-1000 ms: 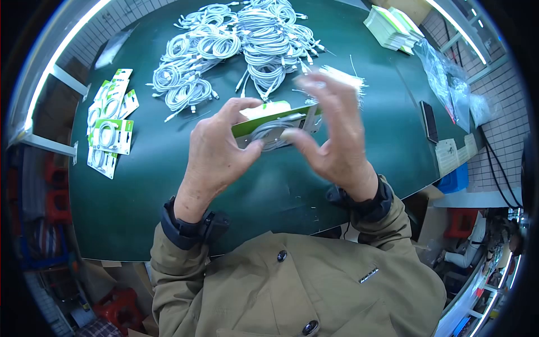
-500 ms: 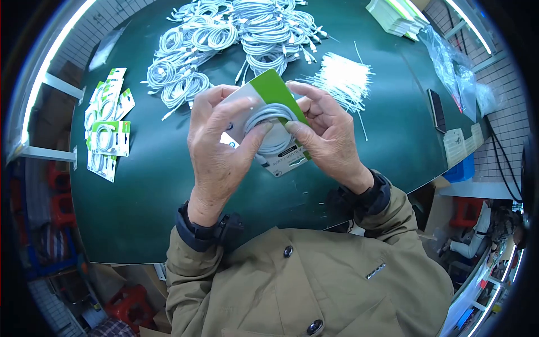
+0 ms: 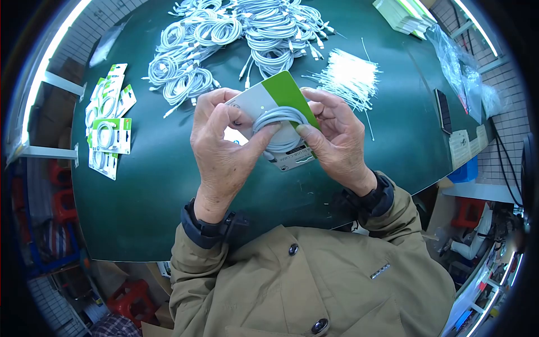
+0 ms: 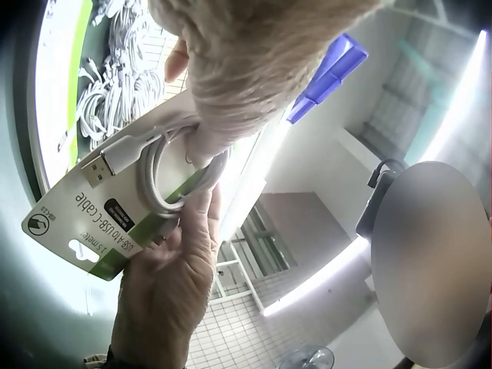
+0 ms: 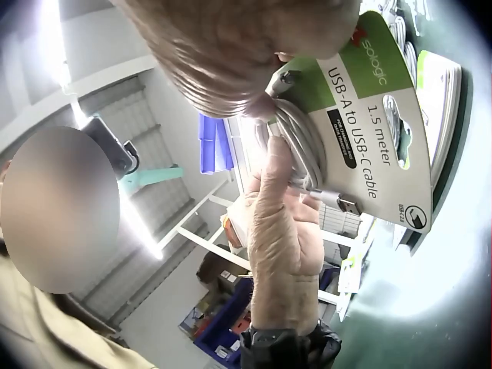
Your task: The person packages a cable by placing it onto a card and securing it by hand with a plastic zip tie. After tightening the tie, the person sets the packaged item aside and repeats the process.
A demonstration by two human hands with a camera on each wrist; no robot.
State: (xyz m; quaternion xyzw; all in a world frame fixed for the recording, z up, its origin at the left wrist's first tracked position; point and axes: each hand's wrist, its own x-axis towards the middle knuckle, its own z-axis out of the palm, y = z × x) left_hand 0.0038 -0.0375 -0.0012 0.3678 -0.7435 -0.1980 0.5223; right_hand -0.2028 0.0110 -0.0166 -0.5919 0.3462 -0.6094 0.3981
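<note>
Both hands hold one white and green packaging card (image 3: pixel 268 96) above the green table (image 3: pixel 157 185). A coiled grey USB cable (image 3: pixel 282 119) lies on the card's face. My left hand (image 3: pixel 238 126) grips the card's left edge, thumb pressing on the coil. My right hand (image 3: pixel 320 115) grips the right edge, thumb also on the coil. In the left wrist view the card (image 4: pixel 73 211) and cable (image 4: pixel 161 165) show, with a USB plug at the coil's side. The right wrist view shows the card (image 5: pixel 380 115) printed "USB-A to USB-C cable".
A heap of coiled grey cables (image 3: pixel 241 33) lies at the far side. White ties (image 3: pixel 351 70) sit right of it. Packed cards (image 3: pixel 109 123) lie at the left, a card stack (image 3: pixel 404 14) at the far right, beside a phone (image 3: pixel 443 109) and plastic bags (image 3: pixel 466 67).
The card has turned from edge-on to face up. My right hand, spread above it a second ago, has closed on the card's right edge with its thumb on the coil.
</note>
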